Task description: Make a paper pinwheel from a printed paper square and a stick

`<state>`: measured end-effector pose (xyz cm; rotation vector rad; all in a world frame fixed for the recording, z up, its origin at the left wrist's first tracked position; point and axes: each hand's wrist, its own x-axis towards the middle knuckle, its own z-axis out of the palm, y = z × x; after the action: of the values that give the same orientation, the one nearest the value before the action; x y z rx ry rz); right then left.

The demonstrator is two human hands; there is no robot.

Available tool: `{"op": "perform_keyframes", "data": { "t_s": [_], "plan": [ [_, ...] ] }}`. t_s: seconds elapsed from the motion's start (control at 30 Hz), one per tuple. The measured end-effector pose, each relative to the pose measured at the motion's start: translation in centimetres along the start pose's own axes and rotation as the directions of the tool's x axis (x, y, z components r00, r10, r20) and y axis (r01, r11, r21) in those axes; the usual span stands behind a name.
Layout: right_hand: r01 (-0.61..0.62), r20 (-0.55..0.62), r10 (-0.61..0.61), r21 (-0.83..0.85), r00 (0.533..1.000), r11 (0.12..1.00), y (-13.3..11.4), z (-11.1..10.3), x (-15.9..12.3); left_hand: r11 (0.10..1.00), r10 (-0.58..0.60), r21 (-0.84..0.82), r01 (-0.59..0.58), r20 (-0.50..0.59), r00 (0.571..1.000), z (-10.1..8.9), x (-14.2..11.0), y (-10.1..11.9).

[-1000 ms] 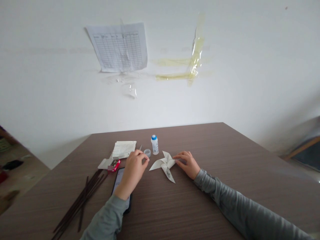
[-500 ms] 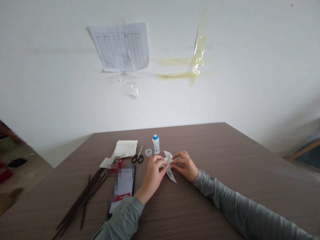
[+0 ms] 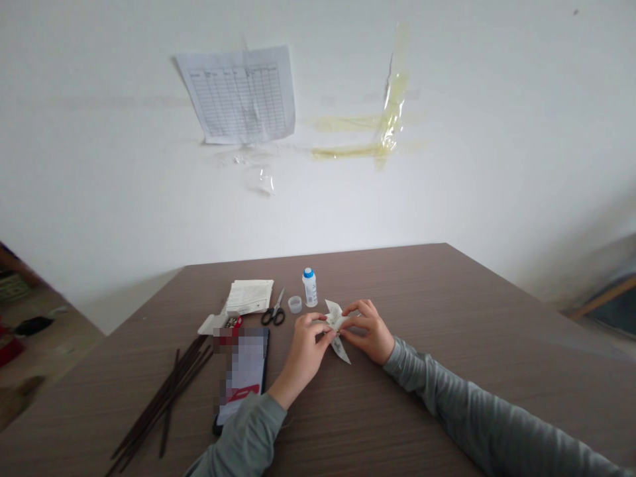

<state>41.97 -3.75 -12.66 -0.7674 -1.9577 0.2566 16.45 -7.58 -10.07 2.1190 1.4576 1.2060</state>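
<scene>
A small pinwheel of printed paper [image 3: 340,351] lies between my two hands at the middle of the table, its pointed blades sticking out above and below the fingers. My left hand [image 3: 307,344] pinches its left side with thumb and fingers. From the other side, my right hand [image 3: 368,331] grips the paper near its centre. The fingertips of both hands almost meet and cover part of the folds. Just behind stands a white glue bottle [image 3: 311,290] with a blue cap, beside a small clear plastic cap [image 3: 295,305].
Black-handled scissors [image 3: 273,314] lie beside a stack of paper sheets [image 3: 251,295]. An opened red-and-white box [image 3: 229,324] holds small pieces. A phone [image 3: 248,371] lies by my left forearm, with dark thin sticks [image 3: 166,397] left of it. The wall [image 3: 348,205] rises behind the table [image 3: 422,291].
My fingers have shifted slightly at the paper's centre, and more of the upper blade shows between them. Both hands keep their hold; the other things stay in place.
</scene>
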Motion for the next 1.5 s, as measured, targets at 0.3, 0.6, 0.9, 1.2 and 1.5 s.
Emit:
{"op": "perform_keyframes", "data": {
  "t_s": [0.3, 0.6, 0.9, 1.2, 1.5],
  "plan": [
    [0.011, 0.002, -0.011, -0.074, 1.0, 0.997, -0.9, -0.4, 0.0, 0.998, -0.057, 0.018, 0.057, 0.032, 0.998, -0.4, 0.1, 0.3],
    [0.128, -0.021, -0.133, -0.144, 0.991, 0.981, -0.5, -0.2, -0.2, 0.985, -0.171, 0.034, 0.168, 0.14, 0.975, -1.0, 0.4, 1.2],
    [0.06, -0.02, -0.06, -0.029, 0.998, 0.998, -0.6, -0.1, -0.2, 0.993, -0.115, -0.004, 0.115, 0.035, 0.993, -0.7, 0.1, 0.5],
    [-0.064, -0.018, 0.066, 0.076, 0.998, 0.995, -0.6, -0.2, -0.3, 0.996, -0.083, 0.033, 0.084, -0.045, 0.996, -0.3, -0.2, 1.1],
    [-0.135, -0.015, 0.136, 0.089, 0.991, 0.987, -0.6, -0.1, -0.2, 0.997, -0.045, 0.06, 0.049, -0.072, 0.996, 0.0, -0.2, 1.2]
  ]
}}
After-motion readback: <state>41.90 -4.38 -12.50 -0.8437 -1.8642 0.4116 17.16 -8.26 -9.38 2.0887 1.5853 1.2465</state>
